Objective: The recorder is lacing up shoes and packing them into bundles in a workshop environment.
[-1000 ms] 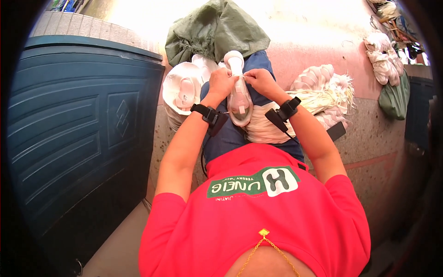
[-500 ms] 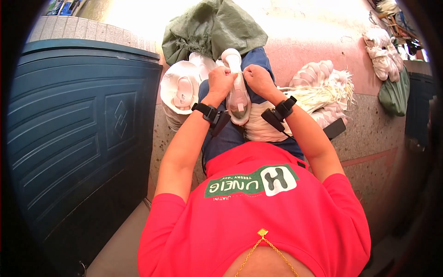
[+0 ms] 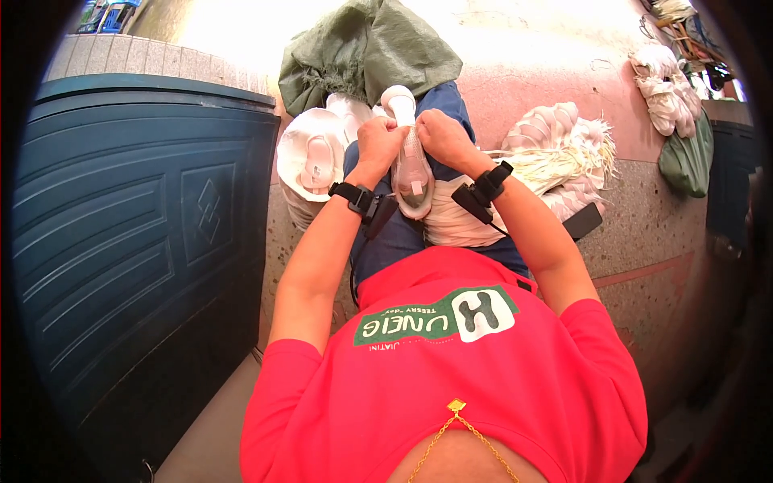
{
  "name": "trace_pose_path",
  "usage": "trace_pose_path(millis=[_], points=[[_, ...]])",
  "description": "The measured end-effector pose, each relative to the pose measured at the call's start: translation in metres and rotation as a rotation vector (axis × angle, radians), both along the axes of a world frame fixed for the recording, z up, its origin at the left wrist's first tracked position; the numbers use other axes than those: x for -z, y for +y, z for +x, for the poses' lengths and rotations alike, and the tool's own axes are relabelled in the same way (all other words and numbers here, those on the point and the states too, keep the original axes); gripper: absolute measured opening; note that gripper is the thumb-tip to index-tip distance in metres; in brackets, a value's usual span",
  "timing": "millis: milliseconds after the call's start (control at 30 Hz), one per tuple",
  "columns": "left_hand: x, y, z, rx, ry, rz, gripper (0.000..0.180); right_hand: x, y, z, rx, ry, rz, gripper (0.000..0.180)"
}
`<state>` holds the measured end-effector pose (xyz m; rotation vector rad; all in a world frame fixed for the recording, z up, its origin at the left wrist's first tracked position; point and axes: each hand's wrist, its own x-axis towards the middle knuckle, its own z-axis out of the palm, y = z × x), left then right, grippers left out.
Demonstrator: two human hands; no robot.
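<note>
Beside the dark-blue door (image 3: 145, 233), speckled floor (image 3: 644, 221), pinkish farther (concrete, perhaps; glare-washed).

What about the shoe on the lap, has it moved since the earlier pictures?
No, not noticeably. Against the blue door, the shoe lies in about the same place, shifted neither left nor right.

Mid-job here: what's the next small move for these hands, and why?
I'd probably steady the pale shoe with the left hand and ease the right hand slightly outward. Their curled fingers sit close together at the shoe's narrow middle, so a little space would help show what they pinch, which is too small to make out.
</note>
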<state>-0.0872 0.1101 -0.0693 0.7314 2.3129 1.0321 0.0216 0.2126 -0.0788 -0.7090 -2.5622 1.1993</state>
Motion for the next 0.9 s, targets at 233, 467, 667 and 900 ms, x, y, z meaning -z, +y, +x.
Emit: trace_pose_path(millis=[233, 467, 667, 900], points=[[-0.008, -0.008, -0.004, 0.048, -0.03, -0.046, 0.022, -0.003, 0.008, -0.007, -0.131, 0.082, 0.127, 0.014], [-0.021, -0.017, -0.011, 0.195, 0.026, 0.084, 0.035, -0.007, -0.002, -0.021, -0.056, 0.141, -0.107, 0.016], [-0.028, -0.006, -0.016, 0.501, 0.521, 0.088, 0.025, -0.007, 0.003, -0.019, -0.052, 0.082, -0.202, 0.02], [-0.045, -0.022, -0.032, 0.874, 0.82, 0.013, 0.014, -0.016, -0.005, -0.004, -0.104, 0.006, -0.109, 0.04]])
